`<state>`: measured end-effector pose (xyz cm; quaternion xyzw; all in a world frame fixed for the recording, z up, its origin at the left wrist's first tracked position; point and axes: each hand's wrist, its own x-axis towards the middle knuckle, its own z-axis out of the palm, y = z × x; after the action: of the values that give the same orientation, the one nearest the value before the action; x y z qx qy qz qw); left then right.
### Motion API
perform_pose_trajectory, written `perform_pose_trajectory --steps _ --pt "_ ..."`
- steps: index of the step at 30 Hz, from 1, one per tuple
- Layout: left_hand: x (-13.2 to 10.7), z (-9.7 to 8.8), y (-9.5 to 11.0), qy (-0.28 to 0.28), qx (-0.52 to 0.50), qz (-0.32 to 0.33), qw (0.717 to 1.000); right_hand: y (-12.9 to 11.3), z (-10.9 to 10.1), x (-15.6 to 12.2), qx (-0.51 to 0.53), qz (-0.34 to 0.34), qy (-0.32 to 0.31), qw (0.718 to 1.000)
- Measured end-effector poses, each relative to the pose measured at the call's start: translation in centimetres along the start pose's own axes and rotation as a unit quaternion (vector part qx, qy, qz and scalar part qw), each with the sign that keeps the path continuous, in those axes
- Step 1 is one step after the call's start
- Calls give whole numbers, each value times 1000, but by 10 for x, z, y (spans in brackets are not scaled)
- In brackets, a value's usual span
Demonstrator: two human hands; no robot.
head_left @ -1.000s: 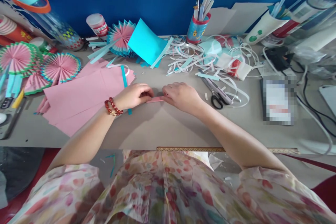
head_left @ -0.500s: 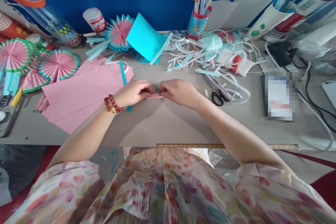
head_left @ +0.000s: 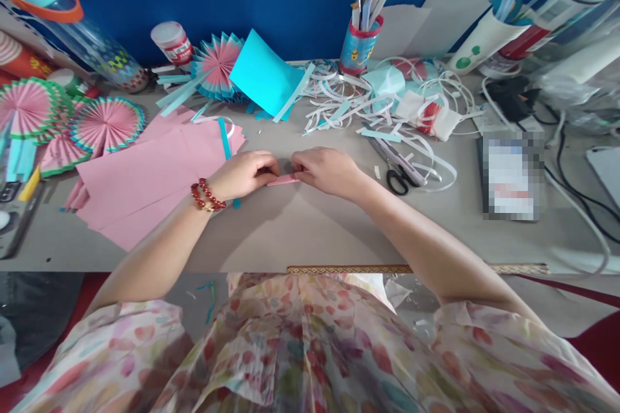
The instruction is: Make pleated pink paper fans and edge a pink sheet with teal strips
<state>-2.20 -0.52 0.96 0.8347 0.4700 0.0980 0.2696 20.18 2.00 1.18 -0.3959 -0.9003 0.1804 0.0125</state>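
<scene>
Between my hands, low over the table, is a narrow folded strip of pink paper (head_left: 283,180). My left hand (head_left: 256,169), with a red bead bracelet (head_left: 207,195) at the wrist, pinches its left end. At the right end my right hand (head_left: 317,166) is closed on it with thumb and fingers; most of the strip is hidden behind the fingers. Just left of my left hand lie pink paper sheets (head_left: 140,174), with a teal paper strip (head_left: 225,139) across their right edge. To the right of my right hand are black-handled scissors (head_left: 398,181).
Pleated pink paper rosettes (head_left: 109,124) stand at the left and back. A bright blue sheet (head_left: 266,74) leans near a heap of white paper strips (head_left: 334,100). Behind are a pen cup (head_left: 359,46) and a white jar (head_left: 172,42). A pixelated phone-like slab (head_left: 512,177) lies right, near cables.
The view has shifted slightly, so things sit a little lower and further left. Both hands keep hold of the pink strip in nearly the same pose.
</scene>
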Motion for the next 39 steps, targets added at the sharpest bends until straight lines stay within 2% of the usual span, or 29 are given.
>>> perform_pose_trajectory --steps 16,24,29,39 --pt "-1 2 5 -6 35 4 999 -1 -1 0 -16 -6 7 1000" --pt "-4 6 15 -3 121 -6 993 -1 1 1 -21 -3 7 1000" --pt "-5 9 21 -13 158 39 986 -1 -2 2 -12 0 0 1000" --pt "-4 8 22 -23 160 50 986 26 -17 -9 39 19 -21 999"
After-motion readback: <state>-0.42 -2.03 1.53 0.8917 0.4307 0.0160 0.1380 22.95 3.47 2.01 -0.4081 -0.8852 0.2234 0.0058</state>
